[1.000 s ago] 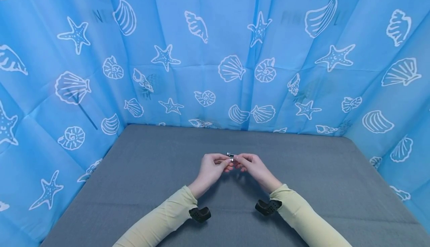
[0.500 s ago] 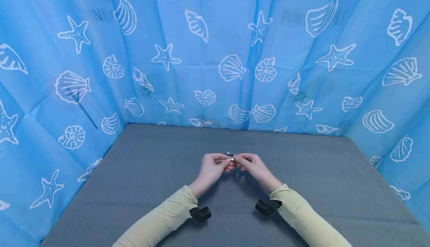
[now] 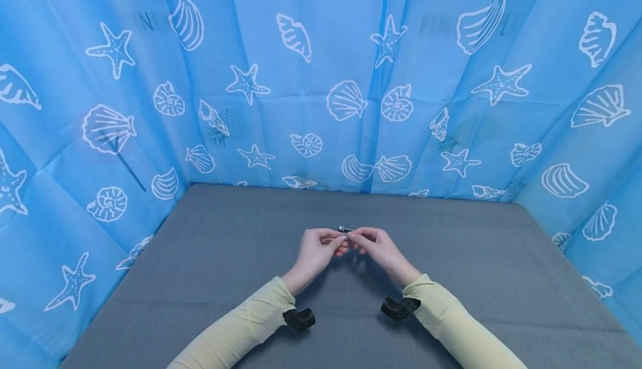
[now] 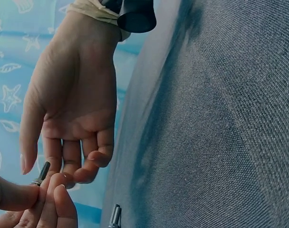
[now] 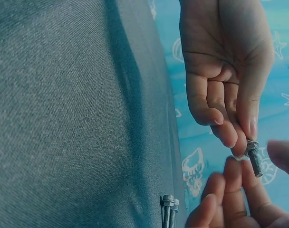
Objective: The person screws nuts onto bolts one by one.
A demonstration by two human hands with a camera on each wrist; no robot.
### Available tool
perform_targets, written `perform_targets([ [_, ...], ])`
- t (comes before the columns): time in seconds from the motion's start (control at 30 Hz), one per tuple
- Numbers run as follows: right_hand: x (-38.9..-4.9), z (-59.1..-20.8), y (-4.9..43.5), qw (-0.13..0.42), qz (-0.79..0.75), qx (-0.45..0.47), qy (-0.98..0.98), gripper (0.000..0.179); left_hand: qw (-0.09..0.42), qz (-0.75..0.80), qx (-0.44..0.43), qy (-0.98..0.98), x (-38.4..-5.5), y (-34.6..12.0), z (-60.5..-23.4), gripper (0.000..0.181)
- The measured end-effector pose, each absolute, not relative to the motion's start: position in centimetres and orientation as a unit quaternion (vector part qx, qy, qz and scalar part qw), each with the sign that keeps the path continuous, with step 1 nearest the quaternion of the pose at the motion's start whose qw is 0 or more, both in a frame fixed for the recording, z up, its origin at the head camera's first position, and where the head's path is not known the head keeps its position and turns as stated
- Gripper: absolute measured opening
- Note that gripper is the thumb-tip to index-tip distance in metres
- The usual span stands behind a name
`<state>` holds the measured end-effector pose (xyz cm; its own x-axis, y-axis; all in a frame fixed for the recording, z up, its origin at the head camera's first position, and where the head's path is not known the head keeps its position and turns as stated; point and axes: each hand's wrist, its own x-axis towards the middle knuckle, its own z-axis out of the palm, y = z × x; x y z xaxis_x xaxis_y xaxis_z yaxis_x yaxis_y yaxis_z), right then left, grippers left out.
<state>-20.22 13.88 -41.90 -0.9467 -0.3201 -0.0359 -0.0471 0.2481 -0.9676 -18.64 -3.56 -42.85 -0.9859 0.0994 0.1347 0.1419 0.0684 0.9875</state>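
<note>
My left hand [image 3: 315,252] pinches a small metal bolt [image 5: 255,161] between thumb and fingers, near its wider end, where ring-like parts show. In the right wrist view the threaded shank sticks out past those fingertips. My right hand [image 3: 377,245] is at the free end. Its fingers [image 5: 232,183] are loosely bent beneath the shank, and its thumb [image 5: 280,154] stands apart from the bolt. From the left wrist view, the shank [image 4: 45,169] points into the gap between the right thumb and index finger. My left fingers and thumb hide the bolt's wide end there.
More bolts [image 3: 344,229] lie on the grey cloth-covered table [image 3: 241,224] just beyond my hands; two [image 5: 168,203] show side by side in the right wrist view. A blue curtain [image 3: 301,118] with shell prints surrounds the table. Black devices [image 3: 299,320] hang at both wrists.
The right thumb and fingertips shift slightly at the bolt, and a little less of its bright metal shows between the hands. Both arms keep their place, and the bolts on the table lie unmoved.
</note>
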Motion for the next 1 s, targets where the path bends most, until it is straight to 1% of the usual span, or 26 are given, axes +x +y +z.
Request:
perform_targets([
  [0.13, -20.18, -41.96, 13.93, 0.107, -0.611, -0.127, 0.774, 0.028, 0.017, -0.677, -0.084, -0.731, -18.56, -3.53, -42.74, 0.009],
  [0.3, -20.23, -41.99, 13.73, 0.110, -0.603, -0.105, 0.783, 0.025, 0.018, -0.670, -0.079, -0.738, -18.52, -3.47, -42.68, 0.009],
  [0.47, -20.20, -41.94, 13.65, 0.113, -0.606, -0.101, 0.781, 0.028, 0.023, -0.672, -0.083, -0.736, -18.50, -3.53, -42.65, 0.010],
  [0.63, -20.10, -41.98, 13.79, 0.110, -0.617, -0.116, 0.771, 0.028, 0.024, -0.677, -0.082, -0.731, -18.43, -3.61, -42.52, 0.012],
  [0.87, -20.18, -42.17, 13.59, 0.115, -0.606, -0.090, 0.782, 0.029, 0.027, -0.679, -0.083, -0.729, -18.57, -3.53, -42.58, 0.011],
  [1.0, -20.15, -42.21, 13.46, 0.107, -0.610, -0.094, 0.779, 0.030, 0.029, -0.681, -0.082, -0.727, -18.59, -3.54, -42.61, 0.012],
])
